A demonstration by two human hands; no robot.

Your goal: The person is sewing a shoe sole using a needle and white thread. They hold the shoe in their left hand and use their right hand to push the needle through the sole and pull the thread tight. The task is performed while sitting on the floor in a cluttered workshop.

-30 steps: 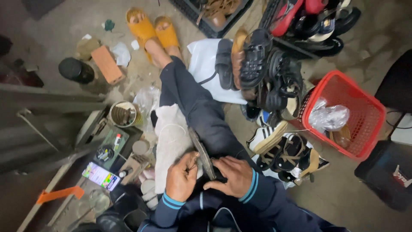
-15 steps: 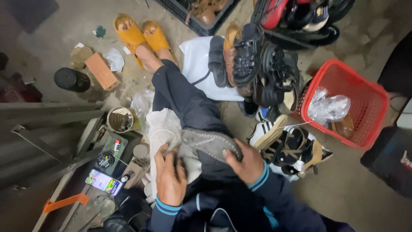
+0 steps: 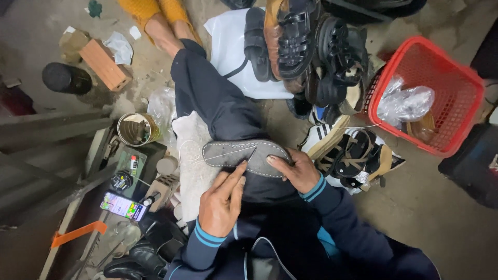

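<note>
Landmark: sole (image 3: 244,155), grey, stitched round the rim, sole-side up across my knee.

- Shoe pile (image 3: 311,57): beyond the sole, dark sandals heaped on a white sheet.
- Red basket (image 3: 456,103): well right of the sole, clear bag inside.
- Right hand (image 3: 295,171): on the sole's right end, fingers closed over the edge, pinning it down. Judgement: keep this firm so the sole cannot twist.
- Left hand (image 3: 220,205): just below the sole, fingertips pinched on the awl.
- Tin (image 3: 136,128): left of the sole.
- Awl (image 3: 250,155): tip on the sole's middle. Judgement: enter square to the stitch line, thread (image 3: 207,158) kept taut.
</note>
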